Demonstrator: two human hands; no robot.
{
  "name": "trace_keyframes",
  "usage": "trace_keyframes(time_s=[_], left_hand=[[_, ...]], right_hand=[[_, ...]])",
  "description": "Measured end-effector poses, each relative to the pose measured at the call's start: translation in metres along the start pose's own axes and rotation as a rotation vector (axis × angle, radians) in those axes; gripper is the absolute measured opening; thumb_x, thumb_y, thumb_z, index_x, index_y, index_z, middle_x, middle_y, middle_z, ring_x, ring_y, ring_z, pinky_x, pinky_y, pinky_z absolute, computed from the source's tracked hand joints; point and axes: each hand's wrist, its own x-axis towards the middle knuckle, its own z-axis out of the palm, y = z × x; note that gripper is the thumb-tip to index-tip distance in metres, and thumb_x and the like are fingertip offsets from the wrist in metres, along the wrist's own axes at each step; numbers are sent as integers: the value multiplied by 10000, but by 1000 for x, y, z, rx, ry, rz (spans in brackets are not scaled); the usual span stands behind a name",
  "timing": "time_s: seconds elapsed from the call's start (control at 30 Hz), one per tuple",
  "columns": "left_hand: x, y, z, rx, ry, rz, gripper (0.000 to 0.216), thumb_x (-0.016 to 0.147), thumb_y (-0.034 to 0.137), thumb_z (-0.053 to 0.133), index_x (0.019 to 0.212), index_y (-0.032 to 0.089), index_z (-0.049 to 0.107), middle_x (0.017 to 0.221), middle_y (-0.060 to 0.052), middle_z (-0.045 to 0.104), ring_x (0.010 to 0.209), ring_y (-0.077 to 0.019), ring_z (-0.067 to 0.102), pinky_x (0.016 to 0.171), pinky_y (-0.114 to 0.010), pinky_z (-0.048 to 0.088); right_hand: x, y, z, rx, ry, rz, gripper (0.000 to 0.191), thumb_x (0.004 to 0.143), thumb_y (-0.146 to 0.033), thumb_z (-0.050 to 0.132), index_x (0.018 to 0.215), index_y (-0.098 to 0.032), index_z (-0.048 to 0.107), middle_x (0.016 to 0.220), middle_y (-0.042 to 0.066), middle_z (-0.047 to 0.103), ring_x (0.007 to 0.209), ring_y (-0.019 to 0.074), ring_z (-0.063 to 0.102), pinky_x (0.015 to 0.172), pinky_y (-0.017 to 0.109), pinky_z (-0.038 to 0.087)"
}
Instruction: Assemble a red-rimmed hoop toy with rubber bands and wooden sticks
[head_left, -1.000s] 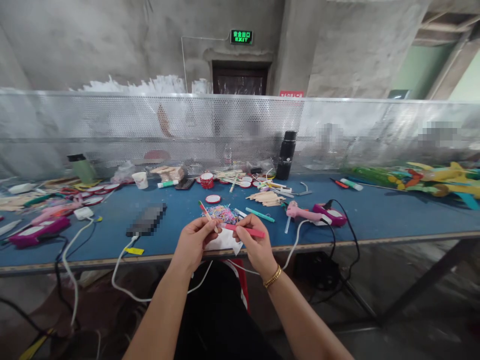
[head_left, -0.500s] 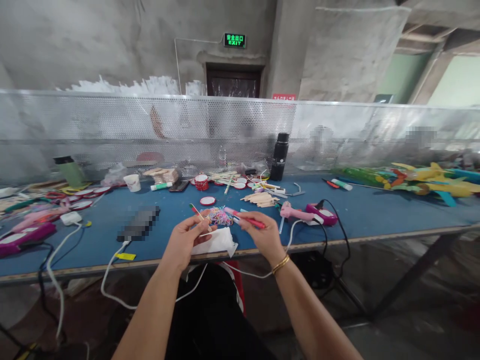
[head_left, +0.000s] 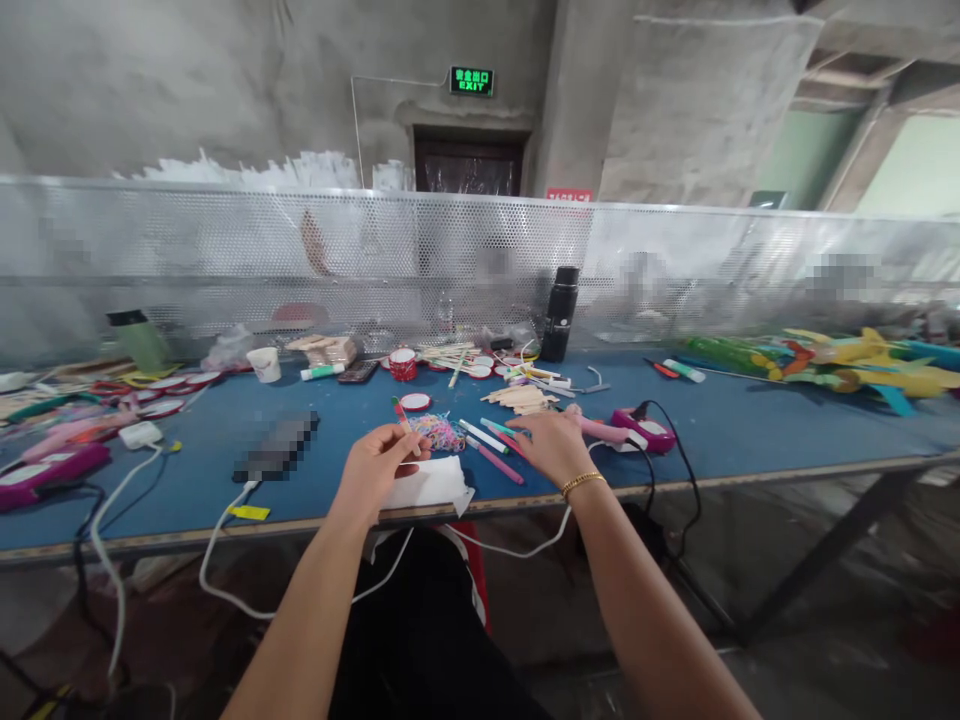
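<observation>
My left hand (head_left: 379, 462) is closed in a pinch on a thin pale stick (head_left: 406, 424) with a green tip. Just beyond its fingers lies a tangle of coloured rubber bands (head_left: 441, 432), and a folded white tissue (head_left: 427, 484) rests beside it. My right hand (head_left: 553, 446) is low over the table with its fingers stretched out and apart, over the end of a red marker (head_left: 513, 441). Left of it lie a pink marker (head_left: 495, 462) and a white marker with a green cap (head_left: 484, 437). Its palm side is hidden.
A pink glue gun (head_left: 604, 430) and purple holder (head_left: 649, 432) lie right of my right hand, with cables. Wooden sticks (head_left: 519, 399), a red-rimmed disc (head_left: 415, 402) and a small red drum (head_left: 403, 365) lie farther back. A black bottle (head_left: 560, 315) stands by the mesh screen (head_left: 480, 250).
My right hand has put down the pink marker and moved right, its fingers opening. Several markers now show on the table. My left hand keeps the stick, now more upright.
</observation>
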Motion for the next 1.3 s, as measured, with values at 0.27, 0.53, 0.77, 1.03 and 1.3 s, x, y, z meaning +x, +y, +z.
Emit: trace_keyframes(time_s=[0.27,0.53,0.77,1.03,1.3], left_hand=[[12,-5,-5,23,5,-33,472,557,602,836,729,179,715,765,-63,770,727,-197,713,616,-259,549],[8,-5,-5,52,0,-32,414,573,561,836,694,184,714,751,-60,773,689,-189,705,638,-269,549],[12,-11,-7,48,-15,-26,452,545,591,846,676,181,708,732,-54,765,699,-190,700,659,-273,556],[16,-12,-6,71,-34,-13,498,518,627,856,663,175,707,724,-53,755,703,-188,690,663,-264,557],[15,-11,-6,86,-37,-8,475,544,614,848,638,176,692,740,-62,755,726,-188,696,680,-256,552]], right_hand=[[21,0,14,-246,-121,127,336,872,-102,488,937,-194,805,1060,157,769,1090,299,646,1047,526,251],[23,-2,14,-234,-61,173,356,902,-93,437,996,-143,777,1053,190,757,1060,292,672,1016,491,280],[4,-9,-6,-155,98,192,284,942,-183,463,1064,-174,720,1107,156,741,1076,296,649,1013,471,302],[5,-9,-2,-161,44,203,308,926,-154,480,1043,-184,764,1057,152,765,1053,297,667,1070,520,255],[10,-3,8,-149,-80,201,349,904,-121,463,958,-198,799,1013,146,781,1013,281,688,1036,490,285]])
